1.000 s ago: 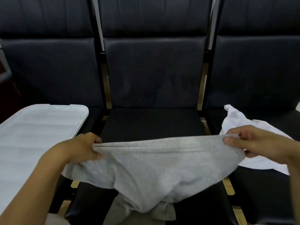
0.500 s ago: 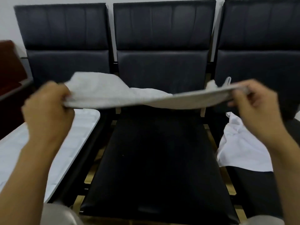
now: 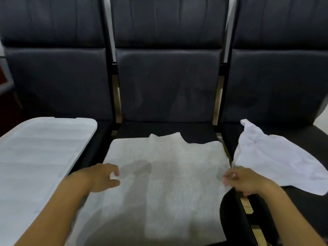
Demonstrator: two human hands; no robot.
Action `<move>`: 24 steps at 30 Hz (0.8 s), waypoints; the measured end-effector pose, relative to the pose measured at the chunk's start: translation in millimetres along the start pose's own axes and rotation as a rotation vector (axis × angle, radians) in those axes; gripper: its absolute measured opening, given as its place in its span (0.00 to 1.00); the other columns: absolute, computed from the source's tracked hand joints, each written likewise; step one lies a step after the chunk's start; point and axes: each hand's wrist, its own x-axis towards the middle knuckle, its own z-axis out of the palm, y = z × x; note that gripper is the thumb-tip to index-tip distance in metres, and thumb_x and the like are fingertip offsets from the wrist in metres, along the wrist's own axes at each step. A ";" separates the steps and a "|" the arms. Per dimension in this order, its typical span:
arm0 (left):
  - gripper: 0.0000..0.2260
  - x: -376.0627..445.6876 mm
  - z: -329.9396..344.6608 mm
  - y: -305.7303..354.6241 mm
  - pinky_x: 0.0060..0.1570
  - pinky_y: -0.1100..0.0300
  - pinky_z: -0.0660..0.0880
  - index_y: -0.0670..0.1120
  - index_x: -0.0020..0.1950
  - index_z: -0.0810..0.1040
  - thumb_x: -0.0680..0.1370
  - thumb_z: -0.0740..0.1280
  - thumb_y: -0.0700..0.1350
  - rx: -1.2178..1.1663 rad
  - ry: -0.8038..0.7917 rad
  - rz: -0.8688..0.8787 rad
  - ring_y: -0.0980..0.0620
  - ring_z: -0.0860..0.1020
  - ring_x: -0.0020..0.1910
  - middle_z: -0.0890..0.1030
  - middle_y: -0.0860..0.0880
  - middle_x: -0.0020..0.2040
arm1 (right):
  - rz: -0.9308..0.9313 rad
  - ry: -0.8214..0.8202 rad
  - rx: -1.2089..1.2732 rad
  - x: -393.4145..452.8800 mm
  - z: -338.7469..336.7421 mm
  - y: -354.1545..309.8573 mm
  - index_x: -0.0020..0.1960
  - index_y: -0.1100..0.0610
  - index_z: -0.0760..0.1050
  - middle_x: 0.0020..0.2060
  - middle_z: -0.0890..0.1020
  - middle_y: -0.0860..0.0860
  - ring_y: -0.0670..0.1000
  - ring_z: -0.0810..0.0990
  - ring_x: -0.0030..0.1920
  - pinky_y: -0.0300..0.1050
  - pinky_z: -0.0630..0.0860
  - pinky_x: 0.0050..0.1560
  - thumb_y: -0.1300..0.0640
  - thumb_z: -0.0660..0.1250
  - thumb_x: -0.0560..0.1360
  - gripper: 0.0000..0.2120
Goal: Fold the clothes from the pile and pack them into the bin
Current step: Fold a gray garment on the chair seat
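A grey garment (image 3: 165, 174) lies spread flat over the middle black seat, its near part hanging toward me. My left hand (image 3: 103, 178) hovers over its left edge with fingers apart, holding nothing. My right hand (image 3: 243, 181) is at the garment's right edge with fingers curled; blur hides whether it pinches the cloth. A crumpled white garment (image 3: 269, 157) lies on the right seat, just beyond my right hand. The white plastic bin (image 3: 44, 148), showing a ribbed top, rests on the left seat.
Three black padded chairs stand side by side with tall backrests (image 3: 166, 77) behind the seats. Narrow gaps with metal frame bars (image 3: 245, 205) separate the seats. A dark reddish piece of furniture (image 3: 3, 75) is at the far left edge.
The grey garment was held up stretched between both hands; it now lies flat on the middle seat. Both hands have dropped to its side edges, and the left hand has let go.
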 end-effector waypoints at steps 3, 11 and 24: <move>0.17 34.5 7.2 42.1 0.64 0.60 0.70 0.58 0.71 0.65 0.82 0.60 0.56 -0.065 0.044 0.155 0.55 0.72 0.60 0.70 0.52 0.67 | 0.155 0.083 0.158 30.1 -1.3 17.1 0.72 0.53 0.66 0.58 0.76 0.52 0.55 0.78 0.55 0.49 0.81 0.54 0.40 0.60 0.80 0.26; 0.20 112.7 27.5 163.4 0.71 0.55 0.66 0.64 0.73 0.62 0.81 0.60 0.59 -0.233 0.168 0.585 0.59 0.65 0.69 0.64 0.64 0.71 | 0.028 0.416 0.701 85.8 9.3 30.8 0.69 0.56 0.67 0.62 0.75 0.51 0.54 0.76 0.61 0.51 0.75 0.62 0.56 0.74 0.73 0.28; 0.22 211.1 -28.0 369.5 0.67 0.46 0.65 0.45 0.59 0.72 0.75 0.70 0.58 0.360 0.093 0.548 0.43 0.64 0.65 0.68 0.46 0.64 | 0.266 0.397 0.334 29.1 -35.8 69.9 0.35 0.63 0.75 0.30 0.76 0.53 0.51 0.75 0.31 0.39 0.68 0.28 0.55 0.72 0.73 0.14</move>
